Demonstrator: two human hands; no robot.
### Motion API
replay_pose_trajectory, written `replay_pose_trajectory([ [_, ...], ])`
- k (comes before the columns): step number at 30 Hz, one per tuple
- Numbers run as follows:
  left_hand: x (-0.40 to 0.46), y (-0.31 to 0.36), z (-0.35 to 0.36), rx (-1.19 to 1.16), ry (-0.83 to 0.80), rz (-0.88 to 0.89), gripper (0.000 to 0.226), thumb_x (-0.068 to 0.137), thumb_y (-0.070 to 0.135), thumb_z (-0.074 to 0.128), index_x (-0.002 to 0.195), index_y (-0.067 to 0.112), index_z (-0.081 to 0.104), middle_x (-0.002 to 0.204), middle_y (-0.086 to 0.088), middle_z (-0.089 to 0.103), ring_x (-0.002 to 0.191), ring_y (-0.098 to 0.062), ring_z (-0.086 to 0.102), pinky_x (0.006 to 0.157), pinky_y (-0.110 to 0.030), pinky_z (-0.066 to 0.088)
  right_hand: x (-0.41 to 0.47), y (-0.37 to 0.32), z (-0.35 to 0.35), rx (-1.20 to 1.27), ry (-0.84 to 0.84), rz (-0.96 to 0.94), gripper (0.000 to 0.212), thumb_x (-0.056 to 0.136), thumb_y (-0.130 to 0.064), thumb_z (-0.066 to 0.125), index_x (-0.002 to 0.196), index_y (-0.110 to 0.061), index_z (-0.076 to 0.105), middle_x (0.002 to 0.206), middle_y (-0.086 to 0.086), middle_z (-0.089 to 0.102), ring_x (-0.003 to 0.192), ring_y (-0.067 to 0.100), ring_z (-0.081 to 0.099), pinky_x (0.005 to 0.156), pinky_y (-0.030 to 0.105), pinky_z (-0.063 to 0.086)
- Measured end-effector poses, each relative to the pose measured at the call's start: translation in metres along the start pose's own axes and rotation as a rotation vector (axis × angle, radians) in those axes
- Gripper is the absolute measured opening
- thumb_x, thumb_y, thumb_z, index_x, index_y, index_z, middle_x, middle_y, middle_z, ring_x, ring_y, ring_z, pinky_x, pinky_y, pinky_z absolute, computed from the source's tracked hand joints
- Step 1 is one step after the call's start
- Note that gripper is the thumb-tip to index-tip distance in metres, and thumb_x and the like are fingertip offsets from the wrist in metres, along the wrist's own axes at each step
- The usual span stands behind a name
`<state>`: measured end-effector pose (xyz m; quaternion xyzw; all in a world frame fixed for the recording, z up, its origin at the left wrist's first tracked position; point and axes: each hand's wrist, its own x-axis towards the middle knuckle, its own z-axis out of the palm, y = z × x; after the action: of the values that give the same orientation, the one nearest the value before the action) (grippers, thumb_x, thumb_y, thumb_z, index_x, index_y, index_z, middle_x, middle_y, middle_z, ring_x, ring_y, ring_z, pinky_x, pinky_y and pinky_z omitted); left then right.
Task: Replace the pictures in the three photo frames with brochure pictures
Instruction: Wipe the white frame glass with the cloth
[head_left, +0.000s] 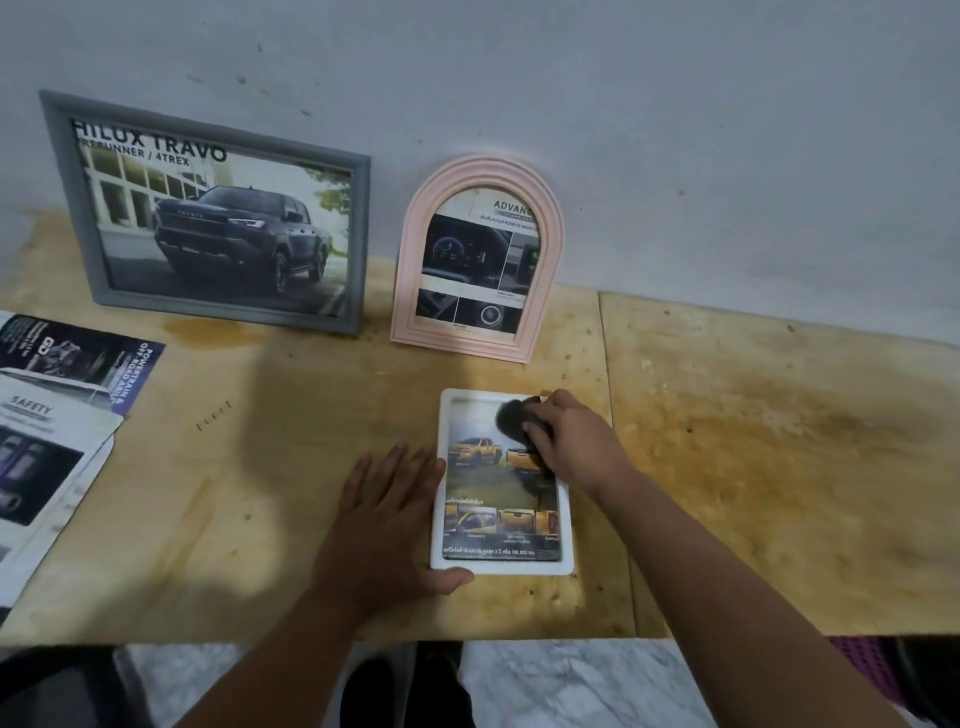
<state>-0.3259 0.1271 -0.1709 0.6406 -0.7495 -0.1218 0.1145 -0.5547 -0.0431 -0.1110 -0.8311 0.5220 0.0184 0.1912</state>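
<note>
I have the white rectangular photo frame (502, 482) lying flat on the pale wooden surface (753, 467), a yellow-truck brochure picture already inside it. My left hand (387, 525), fingers spread, presses against its left edge, I judge to stop it sliding, while my right hand (576, 441) pinches a dark blurred object (511, 423) over the upper glass; I cannot tell what it is. The grey rectangular frame (208, 208) and pink arched frame (480, 260) lean on the wall behind, both filled. Loose brochure pages (47, 436) lie well apart, left; nothing obstructs.

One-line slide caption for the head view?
Right hand holds a dark object on the flat white frame, left hand steadying it.
</note>
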Motion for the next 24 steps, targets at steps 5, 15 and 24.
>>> replay_pose_trajectory([
  [5,-0.001,0.001,0.001,0.012,-0.011,-0.007,0.125,0.063,0.098,0.054,0.155,0.013,0.046,0.164,-0.008,0.04,0.155,-0.032,0.029,0.121,-0.064,0.024,-0.03,0.001,0.013,0.113,-0.002,0.035,0.029,0.103,-0.032,0.053,0.122,-0.017,0.07,0.11,0.003,0.058,0.088,0.028,0.063,0.074,0.04,0.053],
  [15,0.0,0.002,0.001,-0.021,0.026,-0.003,0.124,0.059,0.096,0.059,0.151,0.012,0.051,0.16,-0.009,0.046,0.153,-0.033,0.034,0.119,-0.065,0.028,-0.045,-0.003,-0.021,0.386,-0.351,0.169,0.017,0.099,-0.031,0.063,0.105,-0.027,0.078,0.091,-0.002,0.072,0.079,0.016,0.068,0.073,0.031,0.052],
  [24,0.0,0.002,0.001,0.011,0.011,-0.001,0.125,0.061,0.096,0.056,0.154,0.012,0.047,0.162,-0.01,0.043,0.154,-0.033,0.033,0.12,-0.064,0.028,-0.01,-0.02,-0.002,-0.3,-0.057,0.161,0.029,0.104,-0.027,0.046,0.126,-0.016,0.06,0.117,0.007,0.049,0.067,0.026,0.053,0.057,0.034,0.044],
])
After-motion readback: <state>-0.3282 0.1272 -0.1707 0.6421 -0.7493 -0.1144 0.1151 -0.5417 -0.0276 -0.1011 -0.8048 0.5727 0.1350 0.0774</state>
